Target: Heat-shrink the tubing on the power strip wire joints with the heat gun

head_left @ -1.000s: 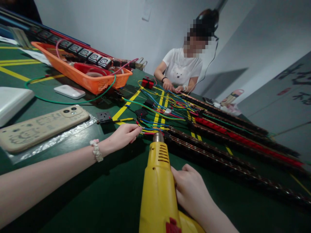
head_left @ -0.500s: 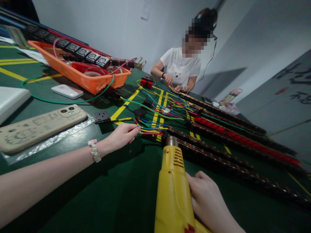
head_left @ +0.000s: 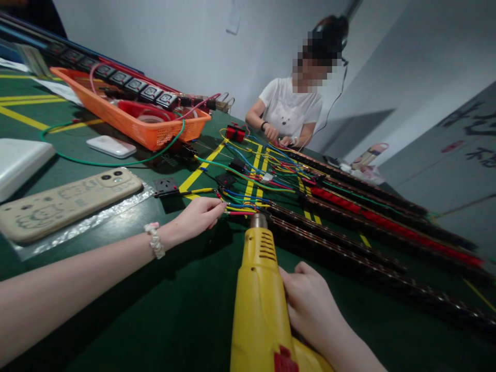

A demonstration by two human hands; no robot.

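My right hand (head_left: 312,294) is wrapped round the handle of a yellow heat gun (head_left: 258,289), its metal nozzle aimed away from me at a bundle of coloured wires (head_left: 243,209). The nozzle tip is close to the wires; whether it touches them I cannot tell. My left hand (head_left: 201,217) pinches the near ends of these wires, red, yellow and blue among them, just left of the nozzle. The wires run into the end of a long dark strip (head_left: 310,232) with shiny metal spots. A black socket piece (head_left: 166,187) lies beyond my left wrist.
An orange basket (head_left: 155,132) of parts stands at the back left. Nearer lie a phone in a beige case (head_left: 70,204), a white mouse-shaped case (head_left: 111,146) and a white box (head_left: 23,163). Opposite, a co-worker (head_left: 284,111) handles wires. More strips (head_left: 372,217) extend rightward.
My right hand has moved the heat gun left, bringing its nozzle from the strip's end to the wires near my left hand. My left hand keeps its pinch.
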